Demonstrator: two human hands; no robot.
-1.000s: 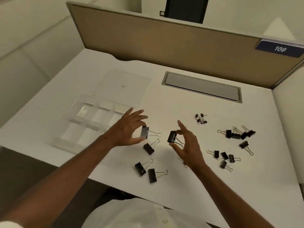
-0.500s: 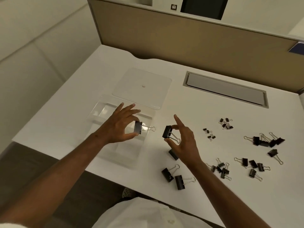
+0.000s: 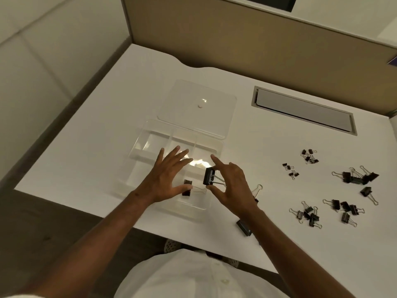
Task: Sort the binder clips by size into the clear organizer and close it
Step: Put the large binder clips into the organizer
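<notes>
- Both hands have moved over the clear organizer (image 3: 150, 138); left hand (image 3: 166, 179), fingers spread, releases one large binder clip (image 3: 187, 187).
- Right hand (image 3: 231, 183) pinches another large clip (image 3: 209, 176); next, drop it alongside.

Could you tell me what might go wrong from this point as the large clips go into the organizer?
1. The right hand pinches a large binder clip right above the divider walls of the clear organizer; released here, it may land across a wall or in the wrong compartment.
2. The left hand hovers spread over the clip in the tray, and could knock it on withdrawing.
3. Its wire handles may stick up and foul the lid later.
</notes>
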